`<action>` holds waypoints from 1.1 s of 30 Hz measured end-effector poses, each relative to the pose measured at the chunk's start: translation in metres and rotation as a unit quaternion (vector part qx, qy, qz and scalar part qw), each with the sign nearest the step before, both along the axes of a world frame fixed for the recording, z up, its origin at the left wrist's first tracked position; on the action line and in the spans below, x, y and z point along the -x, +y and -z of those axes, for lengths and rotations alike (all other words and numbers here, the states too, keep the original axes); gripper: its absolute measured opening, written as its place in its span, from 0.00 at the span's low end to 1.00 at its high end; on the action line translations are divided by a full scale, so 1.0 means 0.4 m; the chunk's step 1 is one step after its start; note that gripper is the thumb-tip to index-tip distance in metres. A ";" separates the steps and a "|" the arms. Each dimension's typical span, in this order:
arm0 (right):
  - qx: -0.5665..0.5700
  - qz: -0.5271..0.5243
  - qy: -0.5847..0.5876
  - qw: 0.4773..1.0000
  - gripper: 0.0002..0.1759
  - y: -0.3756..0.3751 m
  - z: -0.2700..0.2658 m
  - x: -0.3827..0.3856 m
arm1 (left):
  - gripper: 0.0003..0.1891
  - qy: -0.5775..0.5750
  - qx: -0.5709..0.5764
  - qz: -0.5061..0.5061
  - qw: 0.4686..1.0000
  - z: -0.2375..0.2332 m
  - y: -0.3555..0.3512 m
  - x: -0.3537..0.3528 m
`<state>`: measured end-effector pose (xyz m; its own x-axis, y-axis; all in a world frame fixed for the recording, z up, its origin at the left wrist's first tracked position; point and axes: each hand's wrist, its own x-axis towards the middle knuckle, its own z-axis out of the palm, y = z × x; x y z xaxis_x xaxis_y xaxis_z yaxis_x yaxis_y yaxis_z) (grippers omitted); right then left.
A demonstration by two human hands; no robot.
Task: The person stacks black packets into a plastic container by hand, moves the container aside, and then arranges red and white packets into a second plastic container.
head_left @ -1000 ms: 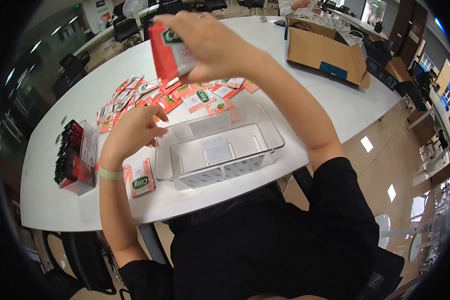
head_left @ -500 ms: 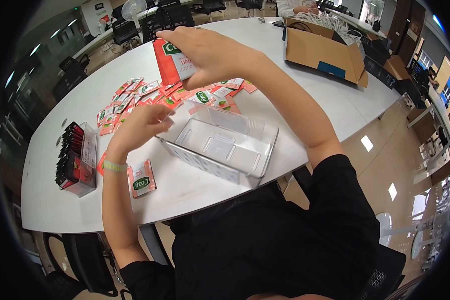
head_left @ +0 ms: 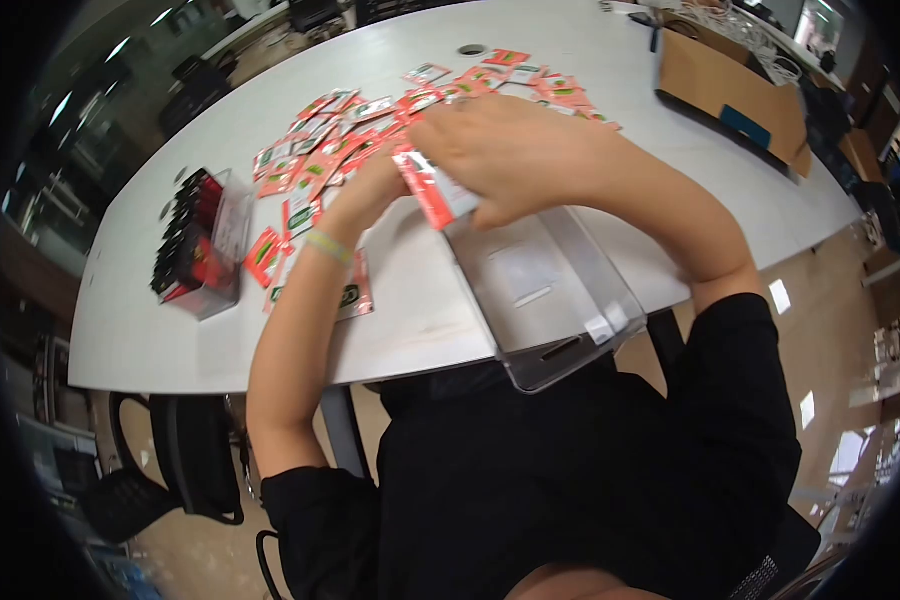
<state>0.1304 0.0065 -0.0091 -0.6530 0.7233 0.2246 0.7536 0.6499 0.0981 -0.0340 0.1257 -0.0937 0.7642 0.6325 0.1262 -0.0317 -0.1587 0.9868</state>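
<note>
My right hand point(head_left: 515, 145) is closed round red-and-white sachets point(head_left: 432, 192), just over the far end of a clear plastic box point(head_left: 475, 290). Close by on the left is my left hand point(head_left: 370, 190), at the edge of those sachets; its fingers are mostly hidden, so its grip does not show. The box lies near the table's front edge, its near end by my body, and its visible floor holds no sachets. Beyond both hands, many loose red-and-white sachets point(head_left: 315, 165) lie in a spread heap. A few more sachets point(head_left: 355, 290) lie by my left forearm.
To the left stands another clear box point(head_left: 232, 215) filled with black-and-red packets point(head_left: 185, 245). An open cardboard box point(head_left: 725, 90) with white cables point(head_left: 735, 40) behind it is at the far right of the white table point(head_left: 410, 325). A black chair point(head_left: 195, 455) stands below the table's edge.
The clear box has turned so that its near end points towards me. My right hand has lowered the sachets to its far end, and my left hand has moved in beside them. The view has shifted.
</note>
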 end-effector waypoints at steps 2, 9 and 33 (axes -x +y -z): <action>-0.053 -0.004 -0.010 0.999 0.31 -0.013 0.011 -0.011 | 0.20 -0.006 0.036 -0.012 0.999 -0.004 -0.027 -0.021; -0.112 0.083 -0.122 0.983 0.33 -0.033 0.048 -0.013 | 0.17 0.040 0.037 0.015 0.998 -0.004 -0.018 -0.032; -0.051 0.029 0.009 0.998 0.35 -0.030 0.095 0.010 | 0.20 0.150 0.011 0.053 0.987 -0.029 -0.017 -0.016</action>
<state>0.1265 -0.0054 -0.0470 -0.6061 0.7324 0.3103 0.7917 0.5929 0.1470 -0.0278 0.1189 -0.0822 0.8270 0.5473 -0.1282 0.2468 -0.1485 0.9576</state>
